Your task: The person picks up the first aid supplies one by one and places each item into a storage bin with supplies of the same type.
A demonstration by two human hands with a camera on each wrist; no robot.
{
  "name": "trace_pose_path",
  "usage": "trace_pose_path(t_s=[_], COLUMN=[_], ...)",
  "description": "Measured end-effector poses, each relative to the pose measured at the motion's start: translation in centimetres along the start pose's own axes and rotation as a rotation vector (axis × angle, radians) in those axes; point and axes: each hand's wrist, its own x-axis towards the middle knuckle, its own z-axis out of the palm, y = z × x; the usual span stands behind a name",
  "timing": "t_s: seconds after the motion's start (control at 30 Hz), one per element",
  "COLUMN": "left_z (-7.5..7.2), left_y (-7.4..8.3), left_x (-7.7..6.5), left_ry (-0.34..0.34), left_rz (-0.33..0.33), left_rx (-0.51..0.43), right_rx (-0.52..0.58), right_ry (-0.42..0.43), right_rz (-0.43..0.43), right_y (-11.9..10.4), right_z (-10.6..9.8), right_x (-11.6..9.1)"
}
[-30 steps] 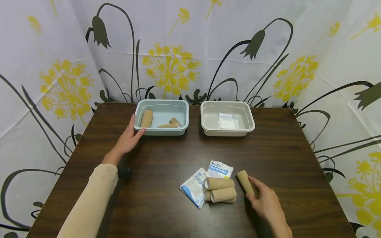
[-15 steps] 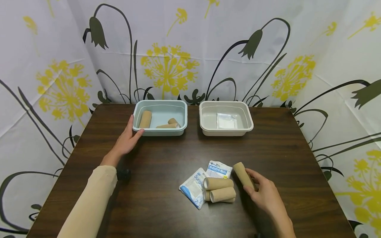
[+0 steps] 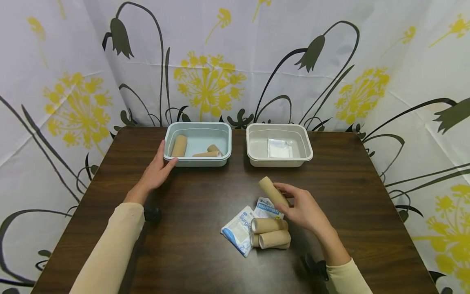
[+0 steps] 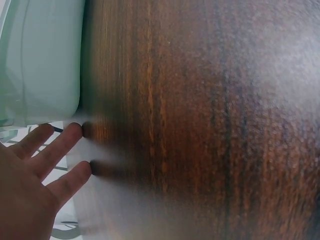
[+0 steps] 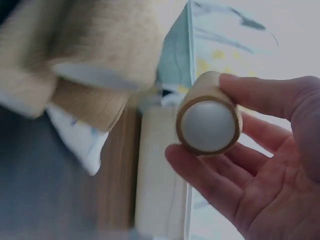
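Note:
My right hand (image 3: 306,208) holds a tan bandage roll (image 3: 271,188) between thumb and fingers, tilted above the table. In the right wrist view, the roll's end (image 5: 207,126) faces the camera, a white core inside a tan ring. Below it, more tan rolls (image 3: 274,239) are piled against two packets, one marked "Surgic" (image 3: 239,231) and one with a blue label (image 3: 267,207). My left hand (image 3: 152,177) rests at the near left corner of a pale blue box (image 3: 198,163), its fingers straight along the side. Inside that box lie several tan rolls (image 3: 179,145).
A beige box (image 3: 280,163) stands right of the blue one, with a white packet (image 3: 280,148) inside. Both sit near the back edge of the dark wooden table (image 3: 183,253). Behind hangs a flower-patterned cloth (image 3: 235,36).
My right hand has lifted the tan roll and carried it leftward and away from me, over the blue-labelled packet. My left hand stays at the blue box.

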Motion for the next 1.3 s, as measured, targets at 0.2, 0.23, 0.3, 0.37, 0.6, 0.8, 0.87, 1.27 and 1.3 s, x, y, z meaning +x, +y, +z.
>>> trace_pose_path(t_s=[0.2, 0.23, 0.3, 0.37, 0.6, 0.8, 0.87, 1.27, 1.3], left_z=[0.0, 0.0, 0.0, 0.0, -0.2, -0.1, 0.0, -0.1, -0.1], left_y=[0.0, 0.0, 0.0, 0.1, 0.2, 0.3, 0.3, 0.3, 0.3], left_x=[0.0, 0.0, 0.0, 0.0, 0.0, 0.0, 0.1, 0.0, 0.0], left_ry=[0.007, 0.008, 0.009, 0.01, 0.006, -0.005, -0.003, -0.007, -0.006], left_rz=[-0.002, -0.002, -0.006, -0.007, -0.003, -0.016, -0.017, -0.025, -0.025], left_rx=[0.01, 0.012, 0.019, 0.017, 0.012, 0.007, 0.008, 0.011, 0.01], right_rx=[0.004, 0.003, 0.009, 0.037, 0.059, -0.242, -0.349, -0.695, -0.706], right_ry=[-0.088, -0.09, -0.093, -0.097, -0.058, -0.02, -0.016, -0.081, -0.083], right_rz=[-0.109, -0.126, -0.148, -0.155, -0.147, -0.271, -0.317, -0.549, -0.561], right_y=[-1.5, -1.6, -1.8, -2.1, -3.5, -5.3, -5.6, -7.5, -7.7], right_z=[1.2, 1.6, 2.2, 2.7, 3.8, 5.2, 5.6, 9.4, 9.7], right_x=[4.6, 5.4, 7.0, 8.8, 13.8, 16.5, 17.2, 20.2, 20.3])
